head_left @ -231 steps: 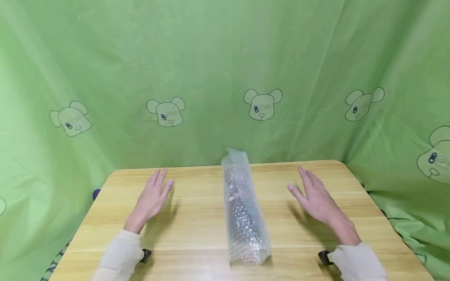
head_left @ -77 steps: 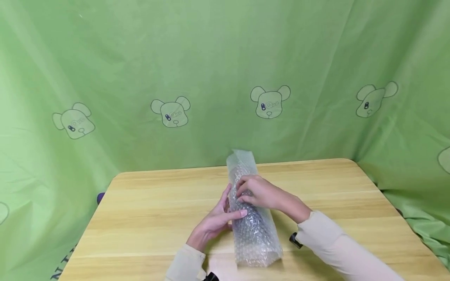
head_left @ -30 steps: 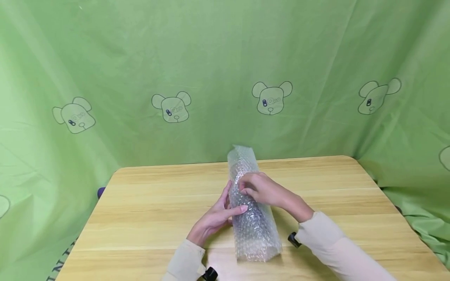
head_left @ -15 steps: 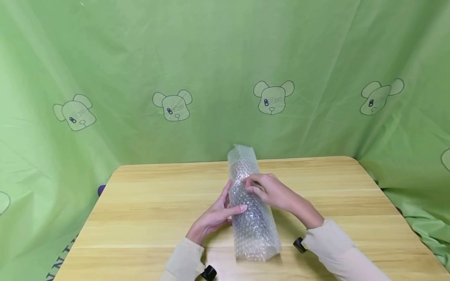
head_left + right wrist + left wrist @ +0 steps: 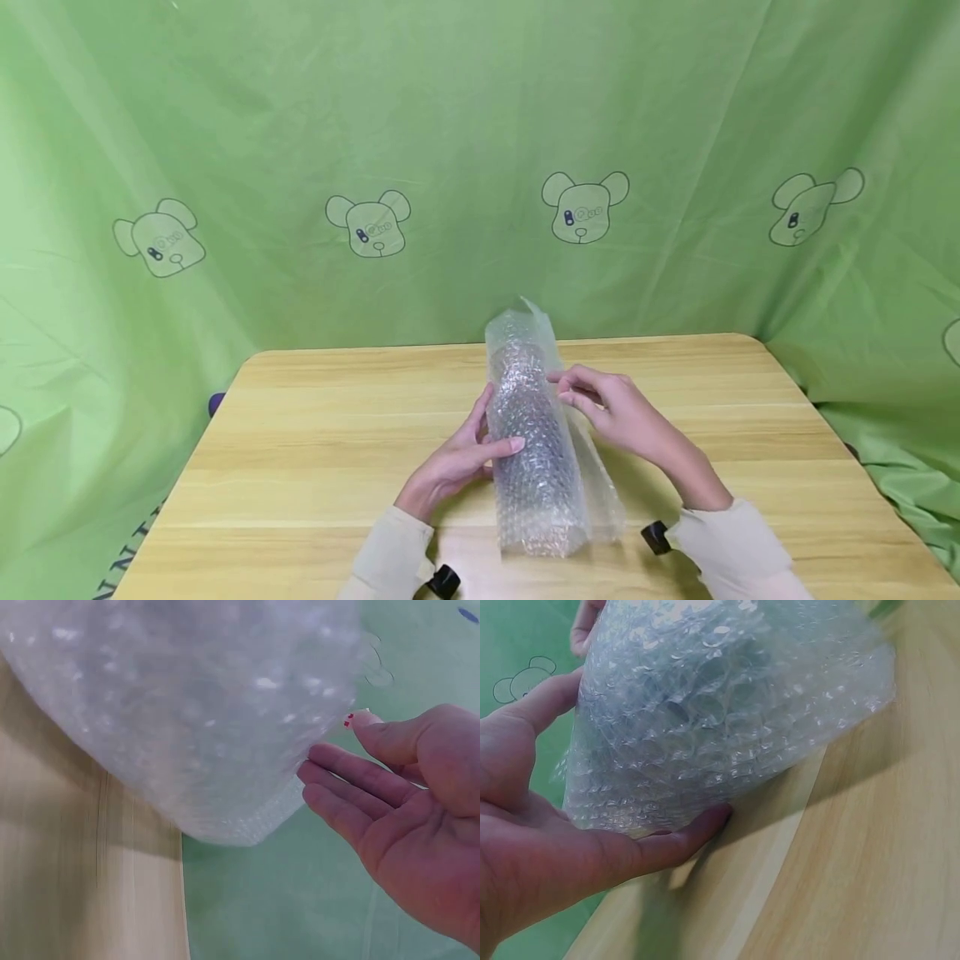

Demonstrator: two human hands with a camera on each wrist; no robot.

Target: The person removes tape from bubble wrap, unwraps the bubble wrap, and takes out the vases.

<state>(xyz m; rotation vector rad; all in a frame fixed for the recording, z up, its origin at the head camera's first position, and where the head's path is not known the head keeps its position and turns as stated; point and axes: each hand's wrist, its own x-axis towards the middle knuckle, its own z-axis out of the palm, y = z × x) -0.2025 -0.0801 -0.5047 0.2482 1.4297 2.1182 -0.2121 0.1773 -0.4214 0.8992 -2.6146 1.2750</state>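
The right grip (image 5: pixel 617 410) has moved rightward, now beside the bubble-wrap roll (image 5: pixel 536 477).

Cartoon-head prints: four whole ones on the green curtain (image 5: pixel 457 100): far-left head (image 5: pixel 167 237), centre-left head (image 5: pixel 375 225), centre-right head (image 5: pixel 581 208), far-right head (image 5: pixel 806 208).
Head lettering: reads roughly "Qoo" on the centre pair; faint, spelling uncertain.
Curtain, lower left: big dark capitals (image 5: pixel 122 560), a clear "N", rest cut off by the table edge.
Left wrist view: head outline (image 5: pixel 526 681) on curtain, lettering too small to read.
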